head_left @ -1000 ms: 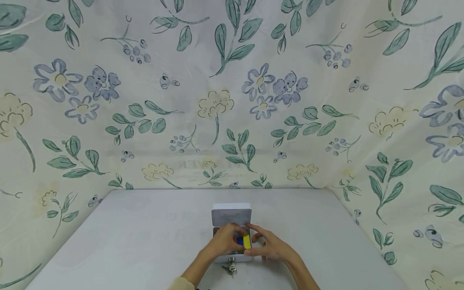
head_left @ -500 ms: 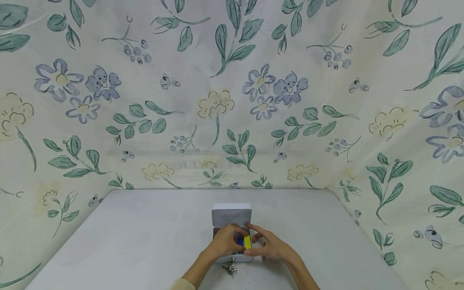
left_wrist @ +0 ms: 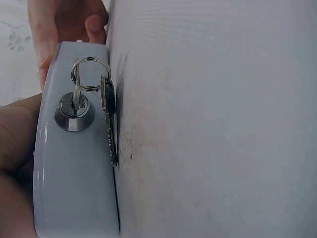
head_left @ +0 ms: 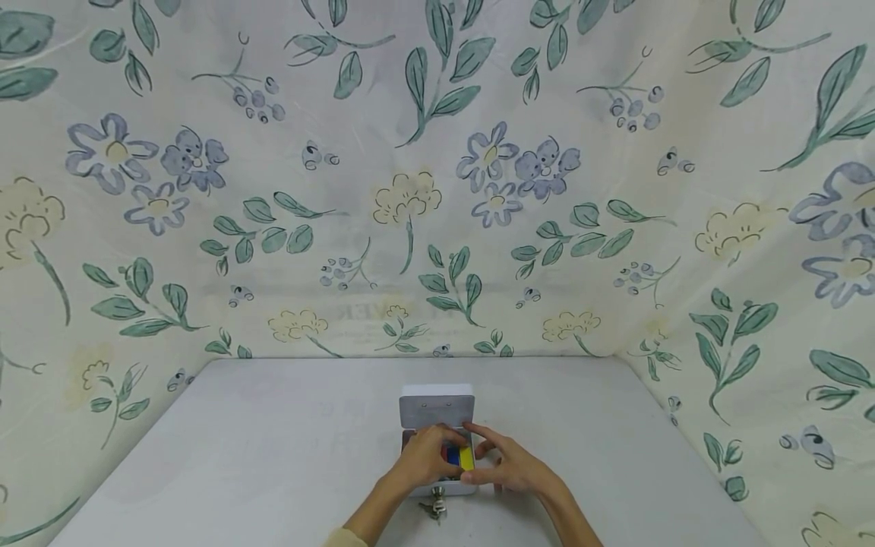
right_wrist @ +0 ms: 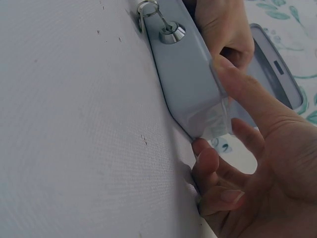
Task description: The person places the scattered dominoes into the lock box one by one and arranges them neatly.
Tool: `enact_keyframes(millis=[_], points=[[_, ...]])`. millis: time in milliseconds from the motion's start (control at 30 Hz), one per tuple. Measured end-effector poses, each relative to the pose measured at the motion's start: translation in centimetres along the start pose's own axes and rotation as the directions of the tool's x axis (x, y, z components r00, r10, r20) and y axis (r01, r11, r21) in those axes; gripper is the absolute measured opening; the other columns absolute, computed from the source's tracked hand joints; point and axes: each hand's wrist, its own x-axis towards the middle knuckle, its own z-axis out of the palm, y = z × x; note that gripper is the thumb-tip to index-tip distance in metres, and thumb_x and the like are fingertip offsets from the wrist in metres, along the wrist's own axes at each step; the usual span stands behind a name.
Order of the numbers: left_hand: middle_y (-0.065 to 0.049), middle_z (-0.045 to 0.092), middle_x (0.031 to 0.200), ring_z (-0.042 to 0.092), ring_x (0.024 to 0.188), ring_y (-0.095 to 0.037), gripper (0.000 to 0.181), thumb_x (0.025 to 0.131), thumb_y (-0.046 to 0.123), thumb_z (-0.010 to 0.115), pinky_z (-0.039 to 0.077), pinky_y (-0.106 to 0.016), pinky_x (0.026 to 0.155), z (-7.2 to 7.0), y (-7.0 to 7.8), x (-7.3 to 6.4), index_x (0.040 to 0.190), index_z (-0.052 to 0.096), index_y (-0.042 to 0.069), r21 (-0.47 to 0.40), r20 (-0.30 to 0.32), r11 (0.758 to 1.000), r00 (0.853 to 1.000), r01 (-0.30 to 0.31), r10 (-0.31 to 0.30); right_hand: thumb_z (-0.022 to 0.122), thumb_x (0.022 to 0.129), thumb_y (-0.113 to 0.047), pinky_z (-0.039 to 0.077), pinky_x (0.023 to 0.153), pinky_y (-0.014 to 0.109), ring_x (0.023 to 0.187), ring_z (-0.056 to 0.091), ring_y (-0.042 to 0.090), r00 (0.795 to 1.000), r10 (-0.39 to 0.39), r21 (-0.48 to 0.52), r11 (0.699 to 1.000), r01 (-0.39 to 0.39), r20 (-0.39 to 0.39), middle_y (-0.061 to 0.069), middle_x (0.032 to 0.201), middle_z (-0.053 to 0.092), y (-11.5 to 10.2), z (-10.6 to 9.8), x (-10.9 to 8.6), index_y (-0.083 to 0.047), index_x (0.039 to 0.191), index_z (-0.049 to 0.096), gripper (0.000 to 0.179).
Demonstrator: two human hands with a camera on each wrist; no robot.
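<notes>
A small light grey metal cash box stands on the table, its lid tipped up at the back. A key sits in the front lock, with a ring and a second key hanging from it. Inside, at the right, show blocky pieces coloured red, blue and yellow. My left hand reaches into the box, its thumb and index finger curved round these pieces; its other fingers are hidden. My right hand grips the box's right side, thumb on the front rim and fingers spread along the side.
The white table spreads to both sides of the box and behind it. A cloth with a flower and leaf print hangs behind the table and along its sides.
Both hands stay almost still at the box. The head view has shifted only very slightly.
</notes>
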Motion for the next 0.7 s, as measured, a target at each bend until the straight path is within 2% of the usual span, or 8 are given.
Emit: enact_keyframes(millis=[200,400,500,567,633,700], points=[[-0.004,0.072,0.112,0.065,0.109,-0.025,0.037,0.077,0.025,0.081,0.051,-0.047,0.095,-0.3,-0.1,-0.7,0.111,0.074,0.011,-0.021,-0.043,1.000,0.999,-0.001,0.000,0.077,0.083,-0.037,0.046,0.056,0.028,0.061,0.052,0.014,1.000,0.003,-0.004,1.000,-0.003,-0.002,0.014,0.120,0.057,-0.1,0.1,-0.2,-0.020,0.152,0.036,0.082],[-0.002,0.071,0.116,0.065,0.112,-0.026,0.035,0.082,0.030,0.077,0.051,-0.049,0.096,-1.4,-0.4,-2.4,0.113,0.072,0.014,-0.049,-0.100,0.999,0.995,-0.009,0.004,0.078,0.081,-0.039,0.046,0.057,0.028,0.062,0.053,0.013,1.000,0.026,-0.011,1.000,-0.026,-0.011,0.012,0.119,0.056,-0.1,0.1,-0.3,-0.024,0.152,0.036,0.084],[-0.002,0.072,0.112,0.065,0.109,-0.026,0.036,0.082,0.030,0.077,0.051,-0.049,0.094,-2.0,-0.3,-3.3,0.114,0.071,0.013,-0.054,-0.123,0.999,0.992,-0.004,-0.003,0.078,0.082,-0.038,0.046,0.057,0.028,0.064,0.053,0.014,0.999,0.037,-0.016,0.999,-0.038,-0.015,0.011,0.119,0.056,-0.3,0.1,-0.3,-0.024,0.152,0.036,0.082],[-0.003,0.073,0.108,0.066,0.104,-0.024,0.037,0.082,0.030,0.078,0.053,-0.042,0.090,-2.3,-0.2,-3.8,0.114,0.071,0.013,-0.052,-0.148,0.999,0.989,-0.014,0.006,0.078,0.082,-0.037,0.046,0.058,0.028,0.064,0.052,0.014,0.999,0.041,-0.021,0.999,-0.041,-0.016,0.011,0.119,0.056,-0.4,0.1,-0.3,-0.024,0.152,0.036,0.082],[-0.003,0.073,0.103,0.065,0.091,-0.022,0.038,0.083,0.030,0.078,0.054,-0.031,0.079,-2.6,-0.1,-4.4,0.116,0.070,0.012,-0.068,-0.168,0.997,0.986,-0.022,0.010,0.078,0.082,-0.036,0.045,0.057,0.028,0.064,0.052,0.015,0.999,0.043,-0.025,0.999,-0.044,-0.018,0.011,0.118,0.056,-0.5,0.1,-0.3,-0.023,0.152,0.036,0.082],[-0.005,0.072,0.100,0.060,0.077,-0.016,0.039,0.083,0.029,0.078,0.049,-0.022,0.066,-2.9,0.1,-4.9,0.117,0.070,0.012,-0.097,-0.177,0.995,0.984,-0.022,0.005,0.078,0.082,-0.035,0.045,0.057,0.029,0.063,0.053,0.015,0.999,0.046,-0.028,0.999,-0.046,-0.020,0.011,0.117,0.056,-0.6,0.2,-0.3,-0.023,0.152,0.036,0.082]])
